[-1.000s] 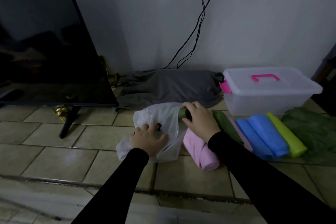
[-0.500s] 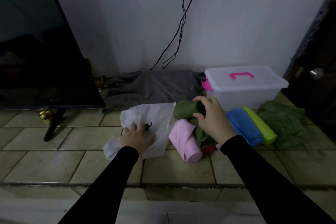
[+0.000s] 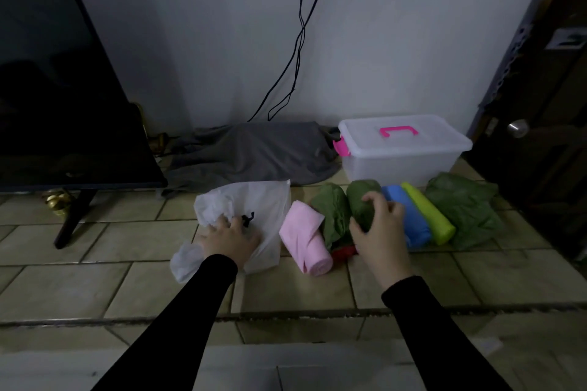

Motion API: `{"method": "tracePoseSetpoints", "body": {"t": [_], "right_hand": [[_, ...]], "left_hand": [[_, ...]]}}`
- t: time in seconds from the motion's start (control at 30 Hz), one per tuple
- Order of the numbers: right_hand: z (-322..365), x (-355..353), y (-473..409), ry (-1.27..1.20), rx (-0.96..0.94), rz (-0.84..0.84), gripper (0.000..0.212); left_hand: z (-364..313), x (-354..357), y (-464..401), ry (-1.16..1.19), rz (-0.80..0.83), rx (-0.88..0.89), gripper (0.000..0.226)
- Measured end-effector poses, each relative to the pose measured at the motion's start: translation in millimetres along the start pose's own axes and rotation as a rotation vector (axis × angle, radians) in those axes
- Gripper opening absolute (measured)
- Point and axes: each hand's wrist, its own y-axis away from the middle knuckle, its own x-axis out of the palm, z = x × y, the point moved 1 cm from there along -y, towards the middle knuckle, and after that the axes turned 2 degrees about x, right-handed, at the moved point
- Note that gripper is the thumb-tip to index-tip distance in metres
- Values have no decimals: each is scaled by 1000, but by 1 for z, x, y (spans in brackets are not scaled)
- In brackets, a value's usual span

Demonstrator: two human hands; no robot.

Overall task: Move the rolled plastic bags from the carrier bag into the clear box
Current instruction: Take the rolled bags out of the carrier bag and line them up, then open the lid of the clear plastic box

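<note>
dim tiled floor against a pale wall holds everything here. the dark green roll (image 3: 363, 200) sits in the row of rolls on the floor, with the right hand (image 3: 381, 232) curled over its near end in a loose grip; whether the roll is lifted or resting i cannot tell. just left of it lie a looser green roll (image 3: 332, 213) and a pink roll (image 3: 306, 240), to the right a blue roll (image 3: 409, 216) and a lime roll (image 3: 427, 214), then a crumpled green bag (image 3: 463, 209). the left hand (image 3: 230, 240) presses flat, fingers spread, on the white carrier bag (image 3: 254, 203), which looks nearly flattened.

the clear box (image 3: 403, 152) stands behind the row with its lid shut and pink latch (image 3: 341, 147) closed, so nothing can go in until a hand opens it. i judge the main risks to be the soft rolls unwinding under a slack hold, or neighbours getting nudged apart. a tv (image 3: 63, 89) and grey cloth (image 3: 254, 152) sit well clear.
</note>
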Motion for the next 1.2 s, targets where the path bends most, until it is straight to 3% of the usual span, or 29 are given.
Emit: {"method": "tracePoseSetpoints", "body": {"t": [0.13, 0.23, 0.4, 0.47, 0.57, 0.67, 0.77, 0.87, 1.0, 1.2], "right_hand": [[-2, 8, 4, -21, 5, 13, 40], [-2, 8, 0, -8, 54, 47, 38], [-4, 11, -5, 137, 217, 150, 39], [-3, 11, -12, 226, 279, 215, 41], [1, 8, -25, 307, 345, 308, 52], [10, 6, -32, 444, 303, 289, 63], [19, 6, -34, 483, 222, 228, 54], [22, 4, -39, 461, 227, 292, 46], [15, -2, -51, 432, 220, 324, 43], [-2, -35, -85, 325, 224, 250, 39]], "left_hand": [[-8, 2, 7, -71, 26, -14, 73], [-13, -2, 15, 79, -84, -85, 76], [-10, -3, 19, 249, -268, -29, 87], [-8, -5, 14, 171, -284, 5, 87], [-11, -12, 5, 9, -213, 45, 81], [-22, -23, 3, -2, -167, 130, 69], [-33, -40, 1, -8, -256, 282, 46], [-51, -59, -4, 26, -331, 397, 33], [-88, -74, -5, 59, -278, 475, 28], [-138, -84, -7, 314, -180, 554, 28]]}}
